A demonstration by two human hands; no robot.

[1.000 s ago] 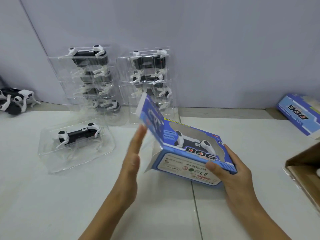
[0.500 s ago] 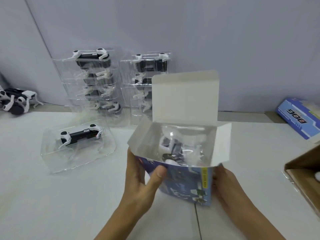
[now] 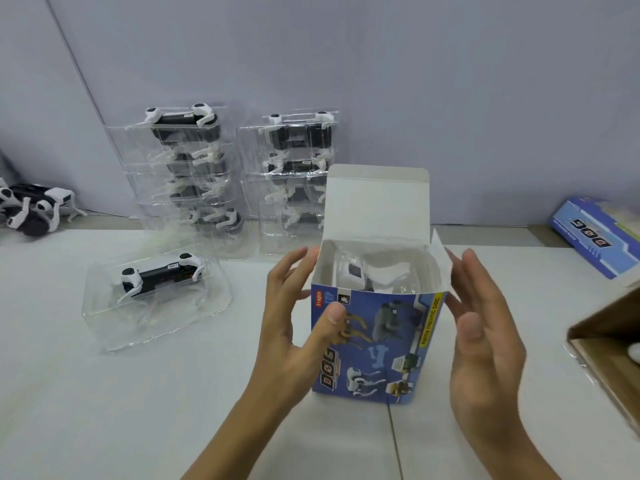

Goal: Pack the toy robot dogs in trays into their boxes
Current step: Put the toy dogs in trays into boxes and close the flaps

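Standing upright on the white surface (image 3: 104,410), a blue printed box (image 3: 372,344) has its top open, the white lid flap (image 3: 375,206) raised at the back and a smaller side flap (image 3: 441,252) sticking out to the right. Inside, a toy robot dog in a clear tray (image 3: 367,271) sits in the opening, white parts showing through the plastic. Left hand (image 3: 294,323): thumb pressed on the box's front face, fingers spread along its left top edge, so it steadies the box more than clasps it. Right hand (image 3: 485,337): flat and relaxed, fingers straight, just beside the box's right wall near the side flap; contact with the flap cannot be told. To the left lies a single clear tray with a black-and-white dog (image 3: 156,292), well apart from the box. Against the grey wall behind it, two stacks of filled trays: left stack (image 3: 187,174), right stack (image 3: 294,174), the right one partly behind the lid flap. Far left, loose robot dogs (image 3: 31,211) with no trays. Far right, another blue box (image 3: 595,237) lying flat, and the corner of a brown carton (image 3: 609,344) at the frame edge.
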